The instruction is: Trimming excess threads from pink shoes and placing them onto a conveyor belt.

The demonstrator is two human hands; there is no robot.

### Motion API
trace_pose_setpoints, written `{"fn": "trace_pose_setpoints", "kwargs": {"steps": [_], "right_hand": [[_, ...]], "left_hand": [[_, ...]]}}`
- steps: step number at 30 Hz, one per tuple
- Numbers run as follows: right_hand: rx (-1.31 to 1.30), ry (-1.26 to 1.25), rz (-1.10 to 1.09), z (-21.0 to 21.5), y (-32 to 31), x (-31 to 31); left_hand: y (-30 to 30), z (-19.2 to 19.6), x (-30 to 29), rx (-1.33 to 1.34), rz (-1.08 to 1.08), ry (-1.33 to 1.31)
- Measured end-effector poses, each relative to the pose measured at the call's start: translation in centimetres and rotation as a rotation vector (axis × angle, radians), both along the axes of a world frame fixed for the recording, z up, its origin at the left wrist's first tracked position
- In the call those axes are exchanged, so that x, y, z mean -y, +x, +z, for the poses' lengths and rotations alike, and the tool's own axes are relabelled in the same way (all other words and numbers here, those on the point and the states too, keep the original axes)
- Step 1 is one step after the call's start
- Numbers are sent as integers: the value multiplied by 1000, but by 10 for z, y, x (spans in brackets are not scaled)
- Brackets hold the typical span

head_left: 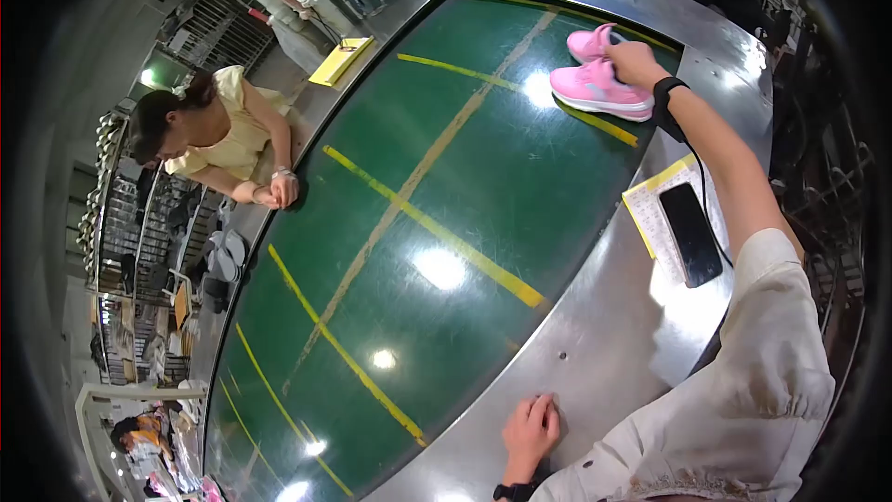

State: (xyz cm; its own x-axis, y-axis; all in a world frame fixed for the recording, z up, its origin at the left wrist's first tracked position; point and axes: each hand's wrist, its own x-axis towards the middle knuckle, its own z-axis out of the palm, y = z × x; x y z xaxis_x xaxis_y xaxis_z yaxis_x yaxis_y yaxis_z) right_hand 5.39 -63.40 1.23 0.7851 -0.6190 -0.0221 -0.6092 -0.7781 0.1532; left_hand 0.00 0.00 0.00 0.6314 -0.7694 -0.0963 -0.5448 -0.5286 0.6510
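Pink shoes: a pair (pixel 592 93) with white soles, at the far right corner of the green belt (pixel 465 177), side by side, toes toward the left and heels toward the right wrist.
Right hand: the hand (pixel 635 65) is over the shoes' openings, its fingers bent and drawn together with the pair in hold; the exact grip of each fingertip on the nearer shoe is hidden.
Thumb side: the leading digits meet the farther shoe near its raised tongue; the nearer shoe's collar sits under the palm.
Left hand: the hand (pixel 531 426) is by the metal desk (pixel 557 363), well apart from the shoes, its fingers loosely curled, partway open, nothing seen in them.
Nearest edge: the nearer shoe's heel is just beside the right border of the belt; the metal rim lies beyond.
Stripe: a yellow stripe (pixel 609 125) runs out from beneath the nearer shoe.
Room: left of the toes the belt spreads wide, marked by stripes, as far as a co-worker's clasped hands (pixel 279 190) at the opposite border.
Under the right forearm: a black phone (pixel 690 234) on a yellow-edged sheet (pixel 643 216), with a black cable (pixel 703 188) beside them.
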Motion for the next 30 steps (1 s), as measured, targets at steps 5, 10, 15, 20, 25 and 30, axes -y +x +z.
{"fn": "trace_pose_setpoints", "kwargs": {"steps": [5,10,15,20,25,30], "right_hand": [[184,50,50,39,100,-101],[139,341,221,99,92,-263],[104,469,449,95,63,-393],[207,642,578,81,25,-473],[546,884,491,63,-3,-467],[680,851,540,72,-25,-457]], "left_hand": [[93,-46,19,200,-30,-141],[106,-15,35,101,181,-248],[104,5,22,-204,497,-562],[86,-9,-29,116,595,-392],[79,9,-51,235,555,-413],[100,26,-40,543,233,-351]]}}
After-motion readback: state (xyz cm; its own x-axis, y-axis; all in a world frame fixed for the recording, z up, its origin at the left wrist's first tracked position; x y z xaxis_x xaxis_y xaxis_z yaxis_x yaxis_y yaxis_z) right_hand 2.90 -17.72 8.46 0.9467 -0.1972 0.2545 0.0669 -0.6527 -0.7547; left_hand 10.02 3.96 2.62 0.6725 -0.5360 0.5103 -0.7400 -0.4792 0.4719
